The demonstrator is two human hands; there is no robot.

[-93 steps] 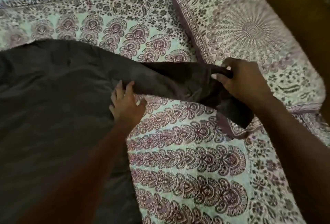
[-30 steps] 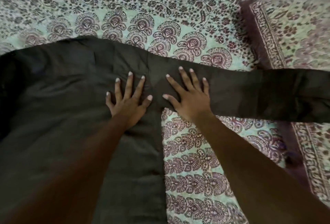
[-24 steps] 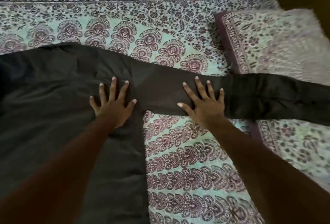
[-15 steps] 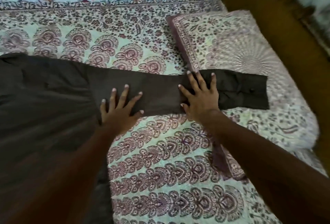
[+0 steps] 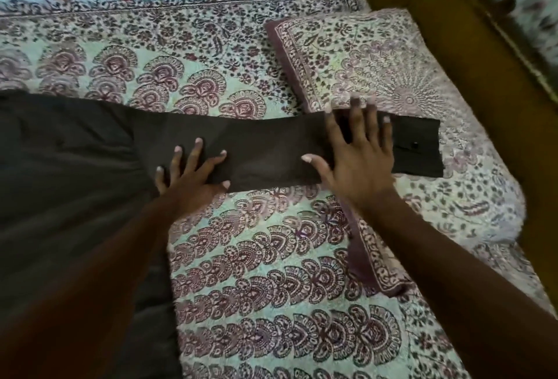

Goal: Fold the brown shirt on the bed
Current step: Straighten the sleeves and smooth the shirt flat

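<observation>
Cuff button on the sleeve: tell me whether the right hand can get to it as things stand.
Probably yes. The right hand lies flat on the sleeve just short of the cuff button, and nothing covers it on the pillow.

- No writing, label, brand, number or sign can be read anywhere: the bedsheet [image 5: 256, 257] and pillow [image 5: 377, 70] carry only printed patterns.

Dim, soft indoor light; blurred, wide-angle edges.
</observation>
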